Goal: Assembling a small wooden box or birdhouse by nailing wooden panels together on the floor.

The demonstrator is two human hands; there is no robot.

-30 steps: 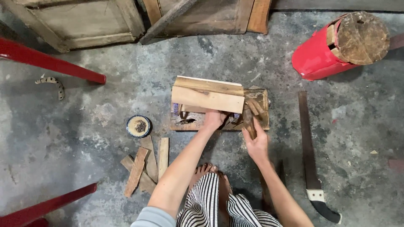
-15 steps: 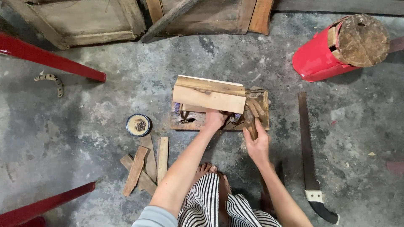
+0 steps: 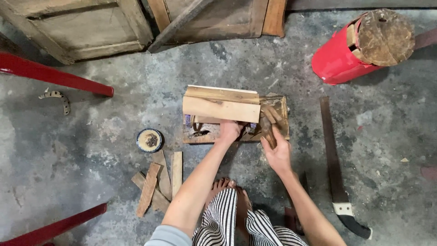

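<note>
The left hand is curled over the near edge of the plank, fingers closed on it, pinning it on the board that lies flat on the concrete floor. The right hand is closed round a short stick at the board's right end, just beside the plank's end.

The plank sits on small pieces and overhangs the board's left edge, so it looks likely to tip or slide if the left hand's press eases. The two hands work close together; a slip of the stick could catch the left fingers.

Right of the board, a saw lies well apart, blade along the floor, within an elbow's sweep. Left of the board, a small tin and loose offcuts crowd the near side. Behind the board the floor is open up to the wooden frames; a red drum lies far right. Bare toes sit just below the board.
</note>
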